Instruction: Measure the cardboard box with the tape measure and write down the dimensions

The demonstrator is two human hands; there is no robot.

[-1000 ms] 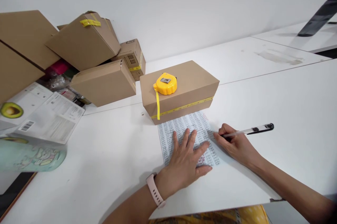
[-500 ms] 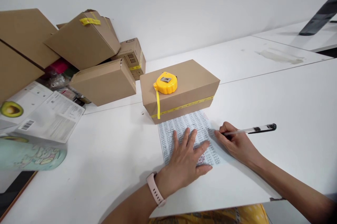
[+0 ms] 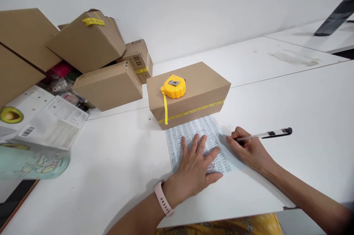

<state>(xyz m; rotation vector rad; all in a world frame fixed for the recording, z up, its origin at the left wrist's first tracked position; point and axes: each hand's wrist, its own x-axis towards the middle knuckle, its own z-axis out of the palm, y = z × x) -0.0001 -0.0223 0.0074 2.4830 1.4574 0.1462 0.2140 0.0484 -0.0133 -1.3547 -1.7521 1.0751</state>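
Observation:
My left hand (image 3: 195,165) lies flat with fingers spread on a sheet of paper (image 3: 177,143) covered in dense rows of dark marks. At the sheet's right edge, my right hand (image 3: 249,150) grips a pen (image 3: 272,133) with a clear barrel and black end, which points out to the right. The pen's tip is hidden behind the fingers. Just beyond the paper stands a closed cardboard box (image 3: 193,95) with yellow tape along its front. On top of that box rests a yellow tape measure (image 3: 174,86), its yellow strap hanging over the front face.
Several cardboard boxes (image 3: 88,43) are piled at the back left. A white carton with an avocado picture (image 3: 55,117) and a pale green bottle (image 3: 35,163) lie at the left. A dark cylinder (image 3: 334,16) stands far right. The white table's front edge (image 3: 226,216) is close to me.
My right hand and the pen have shifted very slightly to the right. The left hand still lies on the paper, and the box and tape measure stay in place.

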